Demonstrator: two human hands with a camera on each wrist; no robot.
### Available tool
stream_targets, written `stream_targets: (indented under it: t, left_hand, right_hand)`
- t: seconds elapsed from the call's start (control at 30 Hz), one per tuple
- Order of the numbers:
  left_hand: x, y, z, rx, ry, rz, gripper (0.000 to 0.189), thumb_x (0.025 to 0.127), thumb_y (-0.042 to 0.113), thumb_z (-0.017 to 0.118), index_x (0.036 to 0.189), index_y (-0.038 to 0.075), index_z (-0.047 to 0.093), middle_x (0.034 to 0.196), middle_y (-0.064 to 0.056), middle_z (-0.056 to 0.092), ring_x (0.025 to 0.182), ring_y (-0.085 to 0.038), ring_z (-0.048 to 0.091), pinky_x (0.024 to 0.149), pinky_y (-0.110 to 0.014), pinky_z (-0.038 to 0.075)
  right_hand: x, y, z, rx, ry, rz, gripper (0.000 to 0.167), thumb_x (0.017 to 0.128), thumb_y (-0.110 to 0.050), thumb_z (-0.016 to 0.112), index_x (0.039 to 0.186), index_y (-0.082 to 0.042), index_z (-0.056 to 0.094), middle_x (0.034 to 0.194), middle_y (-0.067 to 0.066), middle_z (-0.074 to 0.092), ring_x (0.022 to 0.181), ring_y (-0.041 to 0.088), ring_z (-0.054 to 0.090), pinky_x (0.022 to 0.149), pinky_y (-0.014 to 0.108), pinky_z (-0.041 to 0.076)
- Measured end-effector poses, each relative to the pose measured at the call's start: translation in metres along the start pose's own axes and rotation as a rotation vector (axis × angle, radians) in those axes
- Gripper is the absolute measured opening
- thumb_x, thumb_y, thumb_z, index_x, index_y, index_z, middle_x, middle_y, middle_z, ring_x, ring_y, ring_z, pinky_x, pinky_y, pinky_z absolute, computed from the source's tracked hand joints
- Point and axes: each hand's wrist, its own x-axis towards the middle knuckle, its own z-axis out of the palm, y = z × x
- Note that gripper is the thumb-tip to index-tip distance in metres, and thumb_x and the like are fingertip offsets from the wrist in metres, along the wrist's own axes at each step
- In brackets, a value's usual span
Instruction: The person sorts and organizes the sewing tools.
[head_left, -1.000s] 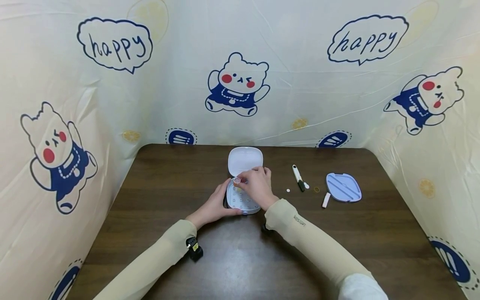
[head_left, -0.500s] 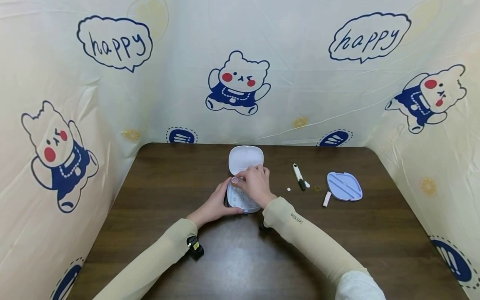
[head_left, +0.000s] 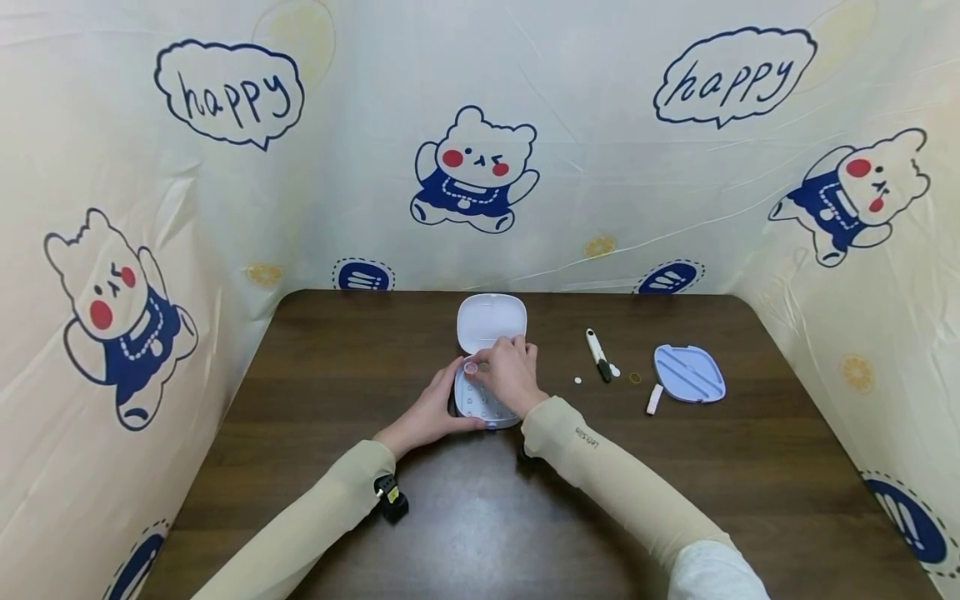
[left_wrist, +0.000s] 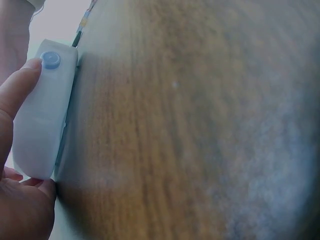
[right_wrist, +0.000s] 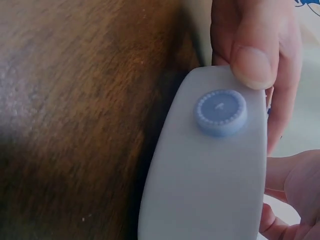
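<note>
Nearest, two pale sleeves (head_left: 630,487) (head_left: 322,517) reach over the brown table (head_left: 465,533), a small black device (head_left: 392,500) at the left cuff. The left hand (head_left: 430,410) is clamped on the left side of a pale case (head_left: 487,408), its thumb along the front beside a blue knob (right_wrist: 220,112). The case lies on the table between the hands. Over its far left part, the right hand (head_left: 510,375) pinches a small clear round piece (head_left: 470,367). To the right of the hands lie a short white stick (head_left: 654,399), a thin yellowish ring (head_left: 635,378), a blue tray (head_left: 690,373) and a black-and-white tool (head_left: 598,354). Just beyond the hands stands the case's raised lid (head_left: 491,321); farthest hangs a bear-printed backdrop (head_left: 480,75).
</note>
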Motion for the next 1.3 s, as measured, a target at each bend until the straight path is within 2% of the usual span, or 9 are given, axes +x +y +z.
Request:
stream_targets:
  t: [0.43,0.73,1.03,1.3]
  left_hand:
    - [-0.002,0.001,0.001,-0.007,-0.002,-0.005,0.121,0.081,0.042,0.091,0.167,0.008,0.013,0.166,-0.023,0.025,0.147,-0.036,0.037,0.119,-0.055,0.034]
    - [-0.001,0.000,0.001,0.008,-0.006,-0.015,0.123,0.080,0.044,0.091,0.168,0.009,0.012,0.167,-0.022,0.025,0.149,-0.035,0.035,0.119,-0.055,0.034]
    - [-0.002,0.002,0.001,-0.002,-0.014,-0.021,0.123,0.080,0.044,0.091,0.168,0.010,0.011,0.166,-0.020,0.025,0.147,-0.034,0.038,0.119,-0.055,0.034]
    - [-0.001,0.000,0.000,-0.015,-0.018,-0.021,0.123,0.080,0.046,0.091,0.168,0.011,0.011,0.166,-0.020,0.025,0.147,-0.034,0.038,0.119,-0.056,0.034]
  right_hand:
    - [-0.002,-0.001,0.005,-0.053,0.021,-0.009,0.021,0.092,-0.038,0.081,0.107,-0.025,0.084,0.096,0.005,0.063,0.097,0.029,0.047,0.089,0.049,0.035]
    - [-0.002,-0.001,0.006,-0.097,0.033,-0.018,0.024,0.092,-0.041,0.080,0.108,-0.025,0.083,0.097,0.006,0.063,0.102,0.031,0.048,0.098,0.054,0.034]
    - [-0.005,0.000,-0.004,-0.043,0.015,-0.036,0.024,0.093,-0.041,0.079,0.108,-0.023,0.082,0.100,0.004,0.066,0.108,0.031,0.050,0.105,0.058,0.032]
    - [-0.011,0.008,-0.017,0.035,0.040,-0.050,0.023,0.092,-0.034,0.081,0.111,-0.021,0.081,0.103,0.003,0.068,0.112,0.031,0.050,0.109,0.058,0.031]
